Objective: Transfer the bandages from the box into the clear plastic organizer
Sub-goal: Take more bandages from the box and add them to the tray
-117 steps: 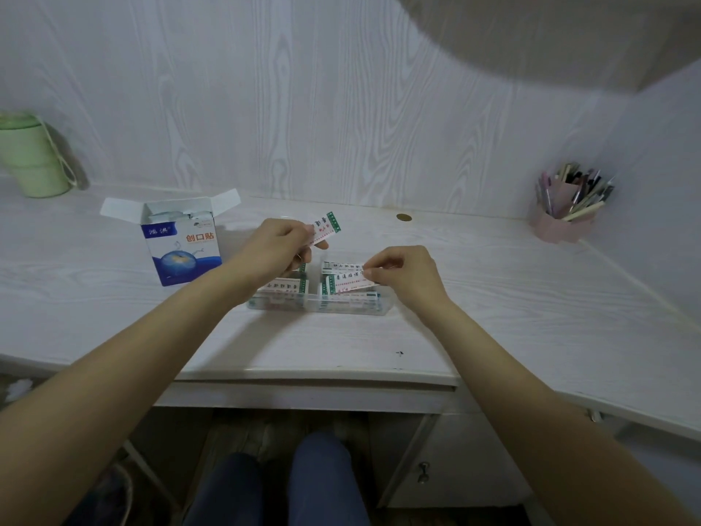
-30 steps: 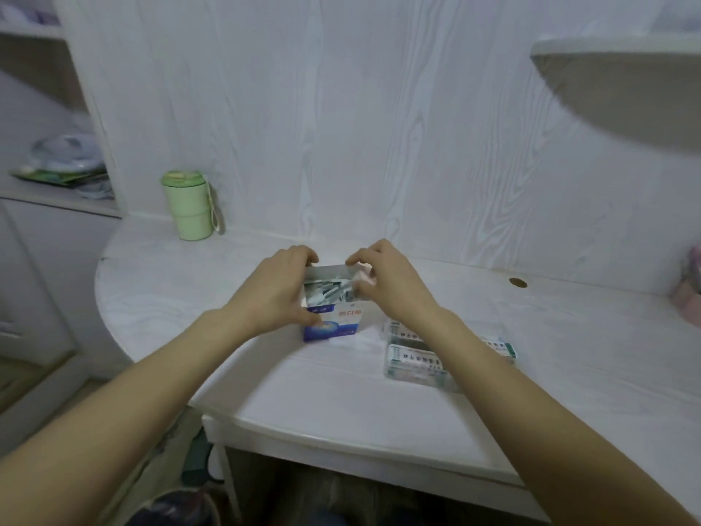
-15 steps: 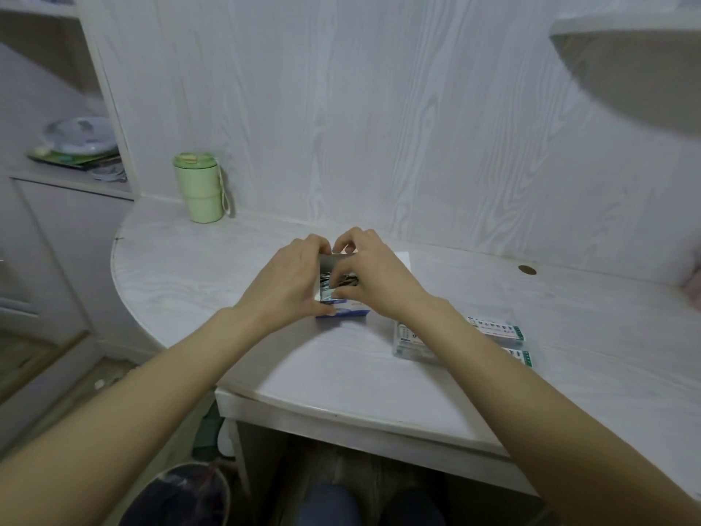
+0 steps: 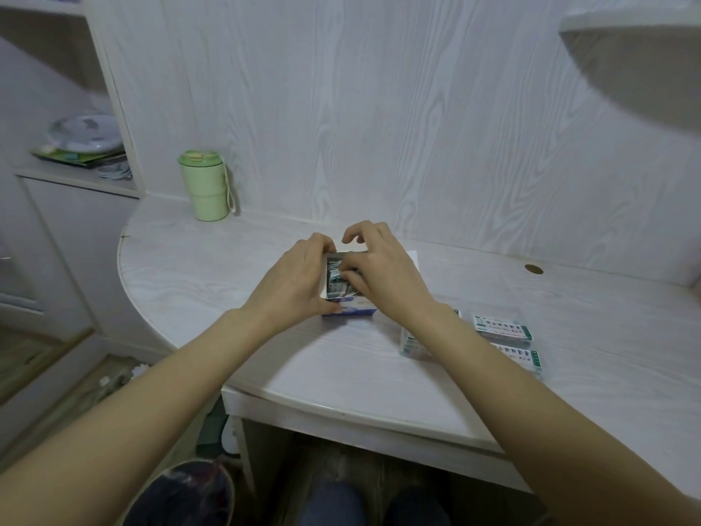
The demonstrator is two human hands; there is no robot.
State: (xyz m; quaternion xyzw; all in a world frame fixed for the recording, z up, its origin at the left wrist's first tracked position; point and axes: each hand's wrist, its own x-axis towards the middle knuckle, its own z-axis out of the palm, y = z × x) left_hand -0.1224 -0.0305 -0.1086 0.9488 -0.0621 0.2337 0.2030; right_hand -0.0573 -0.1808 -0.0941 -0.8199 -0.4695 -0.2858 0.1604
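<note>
The open blue-and-white bandage box (image 4: 354, 310) stands on the desk in front of me. My left hand (image 4: 299, 282) grips its left side, thumb at the front corner. My right hand (image 4: 383, 275) reaches into the open top, its fingers curled among the bandages (image 4: 335, 283) inside; whether they pinch one is hidden. The clear plastic organizer (image 4: 411, 345) lies to the right, partly behind my right forearm, with white green-tipped bandages (image 4: 504, 330) lying in it.
A green lidded cup (image 4: 206, 186) stands at the back left by the wall. A cable hole (image 4: 533, 268) sits at the back right of the white desk (image 4: 227, 282). A bin (image 4: 182, 495) is on the floor below the desk's left edge.
Several seconds ago both hands held bandages over the organizer. Since then they moved to the box. Over the last second the right hand's fingers went deeper into the open top.
</note>
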